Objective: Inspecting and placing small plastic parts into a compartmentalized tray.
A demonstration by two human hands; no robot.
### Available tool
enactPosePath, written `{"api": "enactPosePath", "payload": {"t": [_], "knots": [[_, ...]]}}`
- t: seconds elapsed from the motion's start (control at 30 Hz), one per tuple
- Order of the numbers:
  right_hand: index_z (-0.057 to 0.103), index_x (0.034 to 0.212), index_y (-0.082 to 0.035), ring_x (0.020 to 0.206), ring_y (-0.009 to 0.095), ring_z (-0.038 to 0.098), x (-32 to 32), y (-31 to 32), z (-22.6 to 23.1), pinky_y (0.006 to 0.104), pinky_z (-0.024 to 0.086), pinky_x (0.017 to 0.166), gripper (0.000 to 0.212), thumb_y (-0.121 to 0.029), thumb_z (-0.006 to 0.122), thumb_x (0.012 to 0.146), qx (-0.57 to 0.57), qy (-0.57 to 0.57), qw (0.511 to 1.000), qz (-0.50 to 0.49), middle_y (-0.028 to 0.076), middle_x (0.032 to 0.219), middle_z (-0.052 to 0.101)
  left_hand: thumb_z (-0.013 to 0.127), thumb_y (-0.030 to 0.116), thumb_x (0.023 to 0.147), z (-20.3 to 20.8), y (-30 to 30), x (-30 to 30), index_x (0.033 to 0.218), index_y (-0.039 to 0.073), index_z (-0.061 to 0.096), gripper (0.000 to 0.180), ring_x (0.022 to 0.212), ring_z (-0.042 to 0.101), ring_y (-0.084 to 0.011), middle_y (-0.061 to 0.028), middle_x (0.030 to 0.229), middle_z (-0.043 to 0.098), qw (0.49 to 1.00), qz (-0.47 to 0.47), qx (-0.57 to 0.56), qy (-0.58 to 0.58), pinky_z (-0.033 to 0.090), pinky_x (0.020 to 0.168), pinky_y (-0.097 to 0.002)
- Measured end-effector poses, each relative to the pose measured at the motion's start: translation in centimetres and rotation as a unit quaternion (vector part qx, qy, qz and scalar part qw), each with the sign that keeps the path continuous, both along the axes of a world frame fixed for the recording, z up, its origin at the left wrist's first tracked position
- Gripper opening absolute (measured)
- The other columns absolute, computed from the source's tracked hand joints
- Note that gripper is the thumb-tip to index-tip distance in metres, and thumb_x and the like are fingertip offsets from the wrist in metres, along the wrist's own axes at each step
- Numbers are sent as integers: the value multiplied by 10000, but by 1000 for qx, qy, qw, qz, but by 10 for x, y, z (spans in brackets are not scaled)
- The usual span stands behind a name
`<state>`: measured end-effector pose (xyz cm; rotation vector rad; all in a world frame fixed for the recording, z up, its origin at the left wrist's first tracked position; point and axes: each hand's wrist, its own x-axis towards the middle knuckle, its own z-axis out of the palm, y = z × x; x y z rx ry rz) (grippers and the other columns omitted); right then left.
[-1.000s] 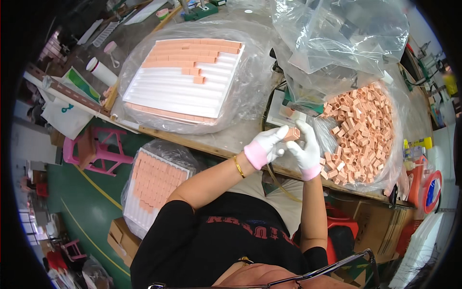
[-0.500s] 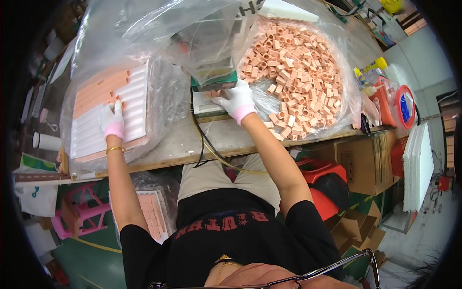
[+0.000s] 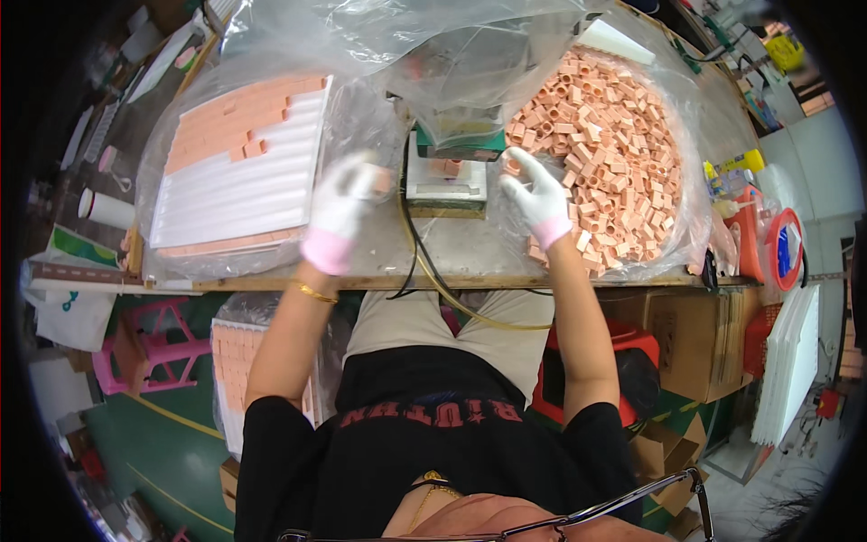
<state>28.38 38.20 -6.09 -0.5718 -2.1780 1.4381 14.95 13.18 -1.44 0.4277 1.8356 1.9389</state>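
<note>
My left hand [image 3: 343, 208], in a white glove with a pink cuff and blurred by motion, is closed on a small peach block [image 3: 381, 181] between the tray and the press-like device. A peach block [image 3: 512, 167] sits in the closed fingers of my right hand [image 3: 539, 192], gloved alike, just right of the device. Under the green edge of the device [image 3: 461, 144] another peach piece [image 3: 445, 168] rests on a white plate [image 3: 424, 188]. The white ridged tray [image 3: 235, 203] on the left carries rows of peach blocks [image 3: 212, 131] over its far part.
A large pile of loose peach blocks [image 3: 623, 163] lies on clear plastic at the right. Plastic sheeting [image 3: 361, 36] drapes over the back. A cable [image 3: 411, 235] hangs over the table's front edge. Red containers [image 3: 750, 235] stand at the far right, cardboard boxes [image 3: 700, 343] below.
My left hand has left the tray and moved right towards the device, now with a block. My right hand has drawn back from the device to the right. The whole view has shifted slightly.
</note>
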Motion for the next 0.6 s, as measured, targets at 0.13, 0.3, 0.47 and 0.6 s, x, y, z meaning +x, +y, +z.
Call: {"api": "enactPosePath", "payload": {"t": [0.13,0.3,0.47,0.6], "knots": [[528,1261,7,923,87,563,-10,-63,3,222,455,826,492,-85,703,809,-219,118,961,125,54,1081,620,558,248,940,-40,33,23,1171,28,554,319,751,568,-113,-36,973,622,909,-158,207,-326,452,593,-206],[557,1229,-5,951,101,572,-15,-68,3,241,461,841,454,-111,701,812,-261,154,948,95,68,1079,630,550,266,942,-55,40,30,1150,60,556,293,758,559,-117,-36,977,604,831,-215,251,-447,448,583,-210],[568,1190,33,1000,158,588,3,-55,-2,287,454,896,450,-108,718,791,-107,55,987,108,102,1095,632,551,281,939,-67,47,39,1162,10,565,351,724,523,-73,-21,965,606,872,-209,261,-358,441,576,-186],[577,1172,24,1064,175,563,3,-58,1,298,432,930,452,-144,730,781,-195,83,968,135,122,1139,606,564,266,936,-63,46,42,1198,-7,526,380,695,552,-65,-40,971,611,897,-178,223,-337,438,549,-182]]}}
